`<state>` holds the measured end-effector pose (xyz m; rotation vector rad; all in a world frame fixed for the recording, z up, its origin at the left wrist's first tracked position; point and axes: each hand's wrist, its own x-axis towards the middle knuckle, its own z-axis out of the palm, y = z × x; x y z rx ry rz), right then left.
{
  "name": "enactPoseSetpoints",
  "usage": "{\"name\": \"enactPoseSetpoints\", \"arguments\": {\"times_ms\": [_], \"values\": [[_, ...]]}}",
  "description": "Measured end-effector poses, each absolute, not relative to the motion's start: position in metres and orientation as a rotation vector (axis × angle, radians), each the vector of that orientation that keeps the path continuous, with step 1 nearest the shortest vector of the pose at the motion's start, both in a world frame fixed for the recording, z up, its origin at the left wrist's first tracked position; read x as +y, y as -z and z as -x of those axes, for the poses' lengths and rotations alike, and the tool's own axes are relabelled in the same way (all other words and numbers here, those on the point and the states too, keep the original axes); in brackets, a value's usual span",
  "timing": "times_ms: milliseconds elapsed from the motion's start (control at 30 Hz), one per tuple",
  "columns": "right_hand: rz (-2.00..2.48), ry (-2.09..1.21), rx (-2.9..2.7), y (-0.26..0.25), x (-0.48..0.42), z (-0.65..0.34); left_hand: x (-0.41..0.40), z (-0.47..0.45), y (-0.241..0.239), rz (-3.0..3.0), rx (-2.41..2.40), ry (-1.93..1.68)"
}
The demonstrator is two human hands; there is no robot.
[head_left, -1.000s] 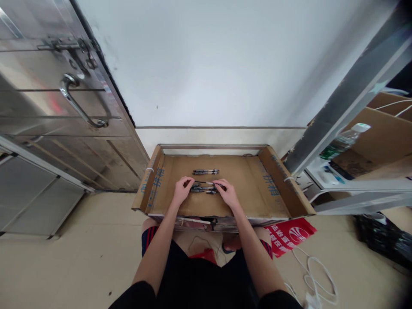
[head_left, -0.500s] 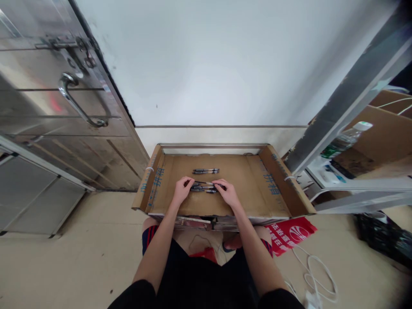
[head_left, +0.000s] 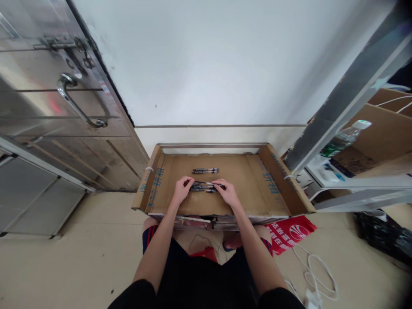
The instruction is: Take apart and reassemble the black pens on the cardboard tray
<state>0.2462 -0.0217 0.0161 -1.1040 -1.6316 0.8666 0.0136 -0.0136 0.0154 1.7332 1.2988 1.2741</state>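
My left hand [head_left: 183,187] pinches the left end of a dark, slim pen [head_left: 204,183]. At its other end, the fingers of my right hand [head_left: 226,191] are closed on the same pen, so it spans the gap between both hands. Just beneath it, several more pens [head_left: 202,188] lie side by side on the cardboard, partly covered by the held one. Farther back, a small row of clear-and-black pens [head_left: 206,171] rests on the cardboard tray [head_left: 249,201], apart from my hands.
Raised cardboard sides [head_left: 283,182] flank the tray, and a white wall [head_left: 206,77] rises behind it. To the left is a metal door [head_left: 64,107]. A shelf at right holds a plastic bottle [head_left: 344,139]. White cable [head_left: 322,274] and a red banner [head_left: 291,234] lie on the floor.
Both hands have stayed nearly in place with the pen between them. The held pen's right end sits slightly lower. The row at the back has not moved.
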Motion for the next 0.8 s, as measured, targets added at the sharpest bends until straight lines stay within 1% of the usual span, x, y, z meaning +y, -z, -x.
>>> {"name": "enactPoseSetpoints", "arguments": {"times_ms": [233, 567, 800], "values": [[1.091, -0.879, -1.611, -0.017, -0.0221, -0.245, -0.0138, -0.0126, -0.015, -1.704, 1.323, -1.259], [1.188, -0.927, -1.45, -0.0085, -0.0206, -0.2466, -0.0144, -0.0106, -0.016, -1.663, 1.278, -1.222], [1.198, -0.983, -1.381, -0.0134, -0.0222, -0.247, -0.0146, -0.0109, -0.0155, -1.669, 1.292, -1.205]]}}
